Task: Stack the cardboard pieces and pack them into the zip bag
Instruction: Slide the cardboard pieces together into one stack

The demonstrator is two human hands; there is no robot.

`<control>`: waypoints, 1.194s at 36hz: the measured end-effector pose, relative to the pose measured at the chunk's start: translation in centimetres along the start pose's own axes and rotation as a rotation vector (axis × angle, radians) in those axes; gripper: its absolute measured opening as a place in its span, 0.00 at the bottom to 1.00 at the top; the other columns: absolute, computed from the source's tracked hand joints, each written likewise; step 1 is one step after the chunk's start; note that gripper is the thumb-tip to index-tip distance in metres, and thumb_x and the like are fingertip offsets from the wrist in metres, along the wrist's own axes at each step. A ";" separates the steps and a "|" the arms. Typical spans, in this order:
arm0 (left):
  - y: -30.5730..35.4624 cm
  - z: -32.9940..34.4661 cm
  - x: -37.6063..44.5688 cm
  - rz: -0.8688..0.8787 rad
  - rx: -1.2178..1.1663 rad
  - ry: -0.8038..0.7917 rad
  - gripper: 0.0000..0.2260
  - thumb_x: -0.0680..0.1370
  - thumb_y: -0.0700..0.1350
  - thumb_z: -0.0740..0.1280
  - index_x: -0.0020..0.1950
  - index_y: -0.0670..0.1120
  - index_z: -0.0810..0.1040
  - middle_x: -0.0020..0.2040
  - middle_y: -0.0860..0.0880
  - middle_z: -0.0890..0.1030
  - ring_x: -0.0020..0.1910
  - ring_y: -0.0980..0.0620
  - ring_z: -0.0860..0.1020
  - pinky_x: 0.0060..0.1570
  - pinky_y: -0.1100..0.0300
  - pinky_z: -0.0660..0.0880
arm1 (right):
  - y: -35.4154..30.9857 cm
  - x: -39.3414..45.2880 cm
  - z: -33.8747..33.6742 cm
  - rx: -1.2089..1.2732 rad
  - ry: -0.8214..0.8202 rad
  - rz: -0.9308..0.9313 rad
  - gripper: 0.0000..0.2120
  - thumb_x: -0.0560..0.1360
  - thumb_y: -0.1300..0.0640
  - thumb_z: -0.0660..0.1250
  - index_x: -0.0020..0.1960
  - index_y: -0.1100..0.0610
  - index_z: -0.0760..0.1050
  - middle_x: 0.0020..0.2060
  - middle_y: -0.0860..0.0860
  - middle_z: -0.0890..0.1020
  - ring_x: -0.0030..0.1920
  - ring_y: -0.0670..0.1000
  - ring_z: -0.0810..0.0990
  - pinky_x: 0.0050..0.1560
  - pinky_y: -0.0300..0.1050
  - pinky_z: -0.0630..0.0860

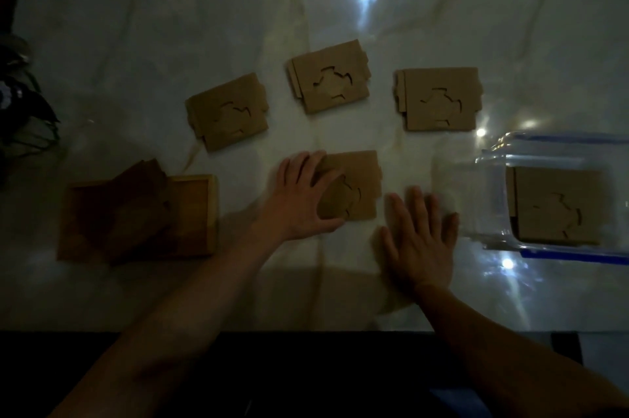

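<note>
Under my left hand (303, 199) lies a tan cardboard stack (354, 186) with a jagged cutout, fingers spread on its left edge, thumb at its near edge. My right hand (420, 240) rests flat, empty. Another stack sits inside the blue-edged zip bag (544, 148). No writing legible.

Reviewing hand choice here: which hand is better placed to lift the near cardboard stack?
Left. The left hand already rests on the near cardboard stack, while the right hand lies flat on the table beside it.

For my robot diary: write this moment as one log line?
left hand: on near cardboard stack | right hand: flat on table | zip bag: holds one stack
</note>
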State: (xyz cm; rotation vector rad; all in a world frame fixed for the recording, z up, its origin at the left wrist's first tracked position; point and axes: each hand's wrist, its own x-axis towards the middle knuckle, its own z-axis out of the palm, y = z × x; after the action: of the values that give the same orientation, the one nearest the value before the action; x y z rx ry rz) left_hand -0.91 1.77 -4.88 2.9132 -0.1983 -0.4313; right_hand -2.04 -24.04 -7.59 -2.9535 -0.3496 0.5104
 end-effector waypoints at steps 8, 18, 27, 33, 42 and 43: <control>1.8 1.8 -5.7 0.024 -0.009 -0.039 0.41 0.65 0.73 0.60 0.75 0.59 0.56 0.78 0.45 0.54 0.76 0.39 0.52 0.73 0.37 0.49 | -0.3 -0.3 -0.3 0.054 0.013 0.045 0.30 0.77 0.38 0.47 0.77 0.36 0.43 0.79 0.46 0.51 0.78 0.52 0.46 0.74 0.54 0.33; 2.6 1.9 -7.2 0.027 -0.018 0.009 0.39 0.66 0.71 0.62 0.73 0.56 0.64 0.77 0.42 0.61 0.74 0.37 0.60 0.71 0.35 0.55 | 0.0 -0.1 0.3 0.022 -0.006 0.055 0.31 0.77 0.39 0.50 0.77 0.36 0.44 0.79 0.44 0.47 0.79 0.52 0.44 0.75 0.56 0.38; 2.0 2.3 -6.9 0.040 0.024 -0.014 0.41 0.65 0.72 0.62 0.74 0.56 0.61 0.77 0.43 0.60 0.74 0.37 0.59 0.71 0.35 0.56 | -0.5 -0.3 -0.9 0.053 -0.045 0.069 0.31 0.75 0.38 0.47 0.77 0.36 0.45 0.79 0.44 0.46 0.79 0.51 0.42 0.75 0.57 0.37; 0.4 1.4 -6.0 -0.071 -0.118 0.190 0.34 0.70 0.73 0.57 0.71 0.56 0.64 0.73 0.46 0.65 0.73 0.42 0.59 0.71 0.39 0.57 | -0.5 -0.5 -1.3 0.070 -0.066 0.078 0.31 0.75 0.38 0.45 0.77 0.36 0.45 0.79 0.43 0.44 0.79 0.51 0.41 0.76 0.62 0.41; -11.4 -5.8 2.7 -0.412 -0.125 0.380 0.25 0.70 0.64 0.60 0.59 0.49 0.75 0.60 0.45 0.76 0.61 0.42 0.73 0.60 0.45 0.68 | -0.3 -0.4 -1.1 0.070 -0.035 0.078 0.30 0.75 0.37 0.46 0.76 0.34 0.41 0.79 0.42 0.44 0.79 0.50 0.42 0.76 0.62 0.42; -12.6 -6.5 3.2 -0.418 -0.100 0.372 0.26 0.69 0.66 0.62 0.60 0.50 0.75 0.61 0.46 0.76 0.63 0.43 0.72 0.61 0.45 0.67 | -0.3 -0.3 -0.9 0.071 -0.033 0.076 0.30 0.75 0.37 0.46 0.76 0.34 0.41 0.79 0.42 0.44 0.79 0.50 0.42 0.76 0.61 0.41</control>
State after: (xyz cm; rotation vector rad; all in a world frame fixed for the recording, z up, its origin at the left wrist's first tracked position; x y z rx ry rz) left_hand 5.40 14.55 -2.27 2.8575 0.4755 0.0524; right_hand -2.06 -23.92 -6.56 -2.9013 -0.2188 0.5684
